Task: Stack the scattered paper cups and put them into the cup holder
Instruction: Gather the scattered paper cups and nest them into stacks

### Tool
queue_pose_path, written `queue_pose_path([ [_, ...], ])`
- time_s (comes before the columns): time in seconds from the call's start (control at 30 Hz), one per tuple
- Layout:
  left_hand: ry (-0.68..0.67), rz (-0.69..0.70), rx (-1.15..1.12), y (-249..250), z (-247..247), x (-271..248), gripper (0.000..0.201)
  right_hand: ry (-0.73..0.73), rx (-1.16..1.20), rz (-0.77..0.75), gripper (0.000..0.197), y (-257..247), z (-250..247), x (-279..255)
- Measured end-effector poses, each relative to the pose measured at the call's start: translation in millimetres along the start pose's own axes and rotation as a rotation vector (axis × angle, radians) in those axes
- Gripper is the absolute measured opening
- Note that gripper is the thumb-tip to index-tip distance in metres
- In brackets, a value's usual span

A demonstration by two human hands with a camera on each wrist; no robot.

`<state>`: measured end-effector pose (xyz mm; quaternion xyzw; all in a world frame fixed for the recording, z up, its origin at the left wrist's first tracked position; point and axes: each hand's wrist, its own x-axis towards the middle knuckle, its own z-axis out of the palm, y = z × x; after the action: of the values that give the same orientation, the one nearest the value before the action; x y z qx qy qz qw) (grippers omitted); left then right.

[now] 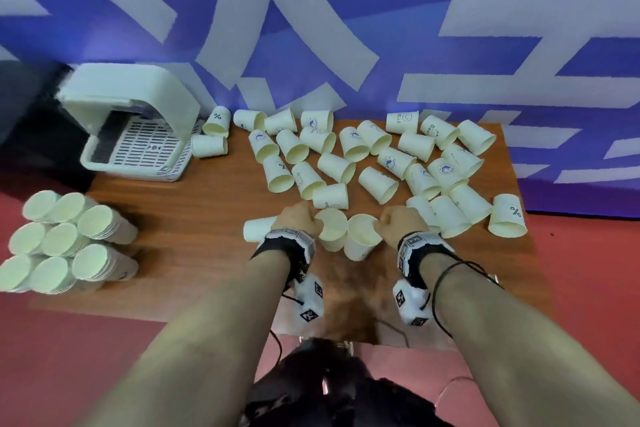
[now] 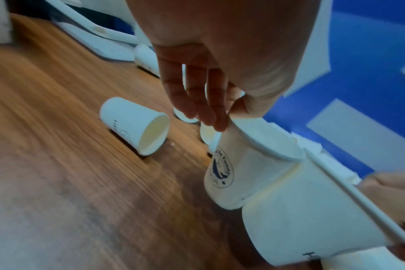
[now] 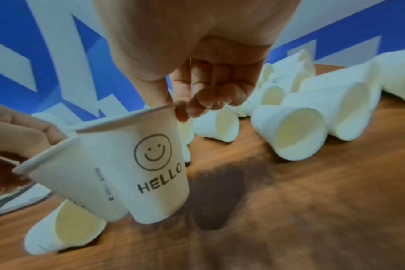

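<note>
My left hand [image 1: 316, 221] pinches the rim of a white paper cup with a round blue logo [image 2: 231, 164], upright just above the wooden table [image 1: 194, 246]. My right hand [image 1: 379, 224] pinches the rim of a smiley "HELLO" cup [image 3: 155, 164] right beside it; the two cups touch side by side. In the wrist views the left hand [image 2: 224, 117] grips with thumb and fingers, and the right hand [image 3: 178, 109] does the same. Several loose cups [image 1: 377, 184] lie on their sides across the table's far half. One cup [image 1: 258, 229] lies just left of my left hand.
A white hooded plastic rack with a slotted tray [image 1: 131, 121] stands at the back left. Several stacks of nested cups [image 1: 69, 239] lie bundled at the left edge. A blue and white wall [image 1: 311, 28] backs the table. Red floor surrounds it.
</note>
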<state>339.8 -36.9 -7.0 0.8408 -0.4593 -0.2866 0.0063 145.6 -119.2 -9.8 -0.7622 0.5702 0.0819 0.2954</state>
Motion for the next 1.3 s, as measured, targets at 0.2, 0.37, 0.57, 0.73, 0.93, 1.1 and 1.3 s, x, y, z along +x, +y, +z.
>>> queue_pose_path([
  [0.2,0.127,-0.138,-0.212,-73.5,-45.9,-16.4,0.013,0.012,0.037,-0.169,0.026,-84.0,-2.2,7.9],
  [0.37,0.248,-0.211,-0.291,-141.7,-76.0,-34.6,0.005,0.002,0.021,-0.31,0.025,-162.3,11.3,9.6],
  [0.57,0.343,-0.311,-0.403,-237.2,-104.4,-48.8,0.006,-0.044,0.016,-0.42,0.022,-263.9,47.2,8.1],
  [0.73,0.404,-0.34,-0.478,-329.2,-124.5,-56.3,0.01,-0.046,0.021,-0.457,0.022,-355.5,87.9,0.3],
  [0.93,0.42,-0.373,-0.559,-443.6,-162.9,-62.7,0.01,-0.045,0.004,-0.456,0.023,-461.0,142.8,-17.3],
  [1.1,0.454,-0.414,-0.597,-524.3,-194.3,-68.9,0.015,-0.032,0.063,-0.444,0.025,-533.9,181.1,-33.6],
  [1.3,0.489,-0.46,-0.645,-580.7,-196.4,-67.7,0.014,-0.058,0.014,-0.441,0.024,-580.2,211.4,-38.5],
])
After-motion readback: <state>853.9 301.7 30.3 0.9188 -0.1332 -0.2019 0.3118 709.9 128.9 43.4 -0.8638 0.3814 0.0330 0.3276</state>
